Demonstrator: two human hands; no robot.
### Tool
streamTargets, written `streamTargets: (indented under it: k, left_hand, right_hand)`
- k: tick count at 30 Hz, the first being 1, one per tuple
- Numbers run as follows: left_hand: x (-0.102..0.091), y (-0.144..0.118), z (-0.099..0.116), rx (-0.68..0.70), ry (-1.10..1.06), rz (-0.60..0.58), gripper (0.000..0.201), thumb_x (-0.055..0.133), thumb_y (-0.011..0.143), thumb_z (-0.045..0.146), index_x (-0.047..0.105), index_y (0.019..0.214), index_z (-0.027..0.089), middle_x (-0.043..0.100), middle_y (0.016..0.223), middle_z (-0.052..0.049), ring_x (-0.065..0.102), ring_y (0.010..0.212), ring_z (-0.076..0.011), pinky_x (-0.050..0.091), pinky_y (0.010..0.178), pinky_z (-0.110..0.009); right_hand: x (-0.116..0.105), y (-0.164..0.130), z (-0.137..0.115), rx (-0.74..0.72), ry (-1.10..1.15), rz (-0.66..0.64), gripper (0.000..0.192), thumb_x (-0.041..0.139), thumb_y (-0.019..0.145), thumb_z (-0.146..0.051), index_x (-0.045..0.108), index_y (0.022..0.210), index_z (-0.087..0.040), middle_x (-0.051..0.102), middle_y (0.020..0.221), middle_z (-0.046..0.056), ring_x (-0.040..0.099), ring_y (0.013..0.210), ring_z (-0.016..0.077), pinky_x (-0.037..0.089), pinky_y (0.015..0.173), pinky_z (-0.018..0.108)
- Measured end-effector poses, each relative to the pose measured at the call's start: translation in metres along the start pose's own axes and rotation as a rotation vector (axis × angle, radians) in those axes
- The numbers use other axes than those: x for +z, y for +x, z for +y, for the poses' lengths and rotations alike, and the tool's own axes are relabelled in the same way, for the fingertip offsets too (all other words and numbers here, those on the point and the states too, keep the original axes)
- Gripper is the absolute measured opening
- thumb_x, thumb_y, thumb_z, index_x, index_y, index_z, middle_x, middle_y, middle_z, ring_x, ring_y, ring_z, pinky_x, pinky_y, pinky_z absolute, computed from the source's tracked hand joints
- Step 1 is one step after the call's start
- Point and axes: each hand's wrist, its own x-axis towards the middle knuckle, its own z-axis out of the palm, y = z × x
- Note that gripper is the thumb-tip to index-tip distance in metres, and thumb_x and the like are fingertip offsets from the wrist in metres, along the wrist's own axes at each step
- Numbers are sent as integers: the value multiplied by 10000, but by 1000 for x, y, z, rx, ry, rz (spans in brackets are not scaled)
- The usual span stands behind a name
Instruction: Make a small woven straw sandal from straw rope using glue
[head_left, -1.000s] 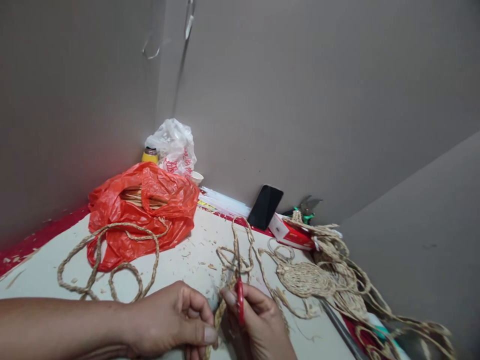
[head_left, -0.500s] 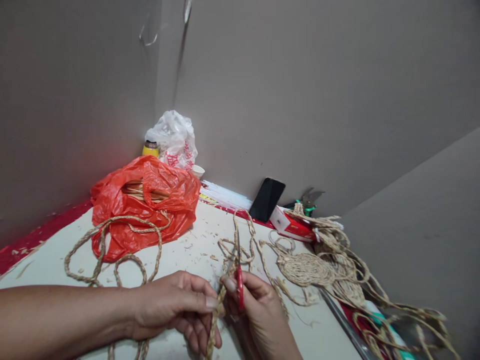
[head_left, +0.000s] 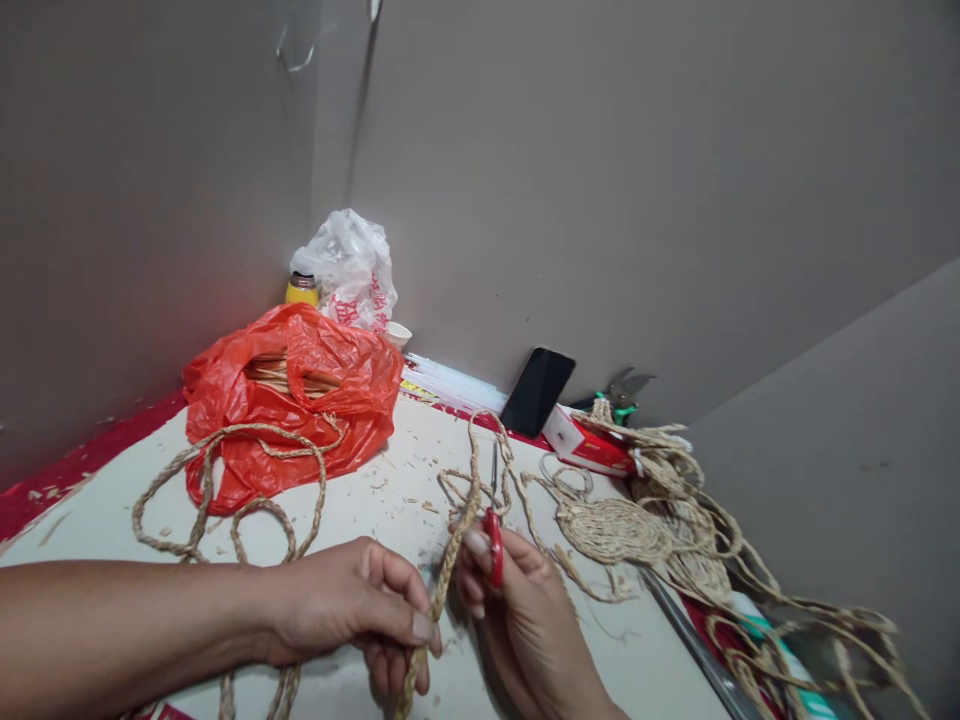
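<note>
A braided straw cord (head_left: 448,565) runs up the middle of the table, its far part lying in loose loops. My left hand (head_left: 371,605) pinches the cord between thumb and fingers near the front. Just to the right, my right hand (head_left: 521,610) is closed on small red-handled scissors (head_left: 495,548), blades pointing away from me. The right fingertips are close beside the cord; whether they touch it I cannot tell. Another length of braid (head_left: 321,500) curls on the left, partly hidden behind my left forearm.
A red plastic bag (head_left: 352,400) of straw strips stands at the back left, near a white bag (head_left: 349,265) and yellow jar (head_left: 301,290). A phone (head_left: 538,392) leans by pliers (head_left: 626,390) and a red box (head_left: 592,445). Coiled woven pieces (head_left: 611,530) lie right; straw scraps dot the table.
My right hand with the scissors has moved slightly right, away from the cord. The left hand still holds the cord, a little lower down. The view has shifted slightly.
</note>
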Motion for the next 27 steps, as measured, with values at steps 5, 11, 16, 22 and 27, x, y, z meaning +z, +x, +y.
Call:
streamTargets:
  k: [5, 11, 16, 22, 27]
  left_hand:
    - [0, 0, 1, -17, 13, -15, 196, 738, 596, 261, 613, 655, 122, 684, 577, -58, 575, 430, -114, 422, 474, -215]
    - [1, -2, 5, -15, -20, -72, 299, 742, 624, 329, 643, 825, 131, 692, 614, -53, 597, 468, -125, 462, 512, -240]
    - [-1, -1, 1, 12, -19, -31, 343, 769, 622, 407, 604, 740, 130, 694, 623, -63, 599, 476, -127, 460, 524, -247]
    - [-1, -3, 5, 12, -5, -51, 335, 791, 593, 386, 600, 692, 129, 676, 606, -36, 585, 462, -108, 450, 513, -230]
    - [1, -6, 7, -20, -19, -99, 300, 767, 626, 365, 623, 714, 118, 680, 619, -53, 612, 502, -127, 462, 541, -243]
  right_hand:
    - [-2, 0, 1, 43, 24, -52, 246, 736, 735, -340, 623, 661, -135, 429, 475, -56, 309, 437, 52, 228, 430, 186]
    - [-1, -1, 1, 60, 17, -91, 306, 737, 728, -322, 536, 566, -158, 426, 463, -56, 307, 431, 61, 239, 431, 198]
    - [-1, -1, 1, 64, 18, -82, 307, 758, 699, -334, 549, 558, -159, 418, 452, -60, 295, 422, 59, 229, 422, 201]
    - [-7, 3, 1, 14, -28, -38, 265, 775, 677, -305, 598, 571, -139, 413, 454, -61, 294, 437, 55, 209, 426, 202]
    - [-9, 4, 1, 33, -76, -66, 291, 784, 661, -312, 576, 550, -142, 414, 444, -65, 296, 419, 52, 204, 424, 208]
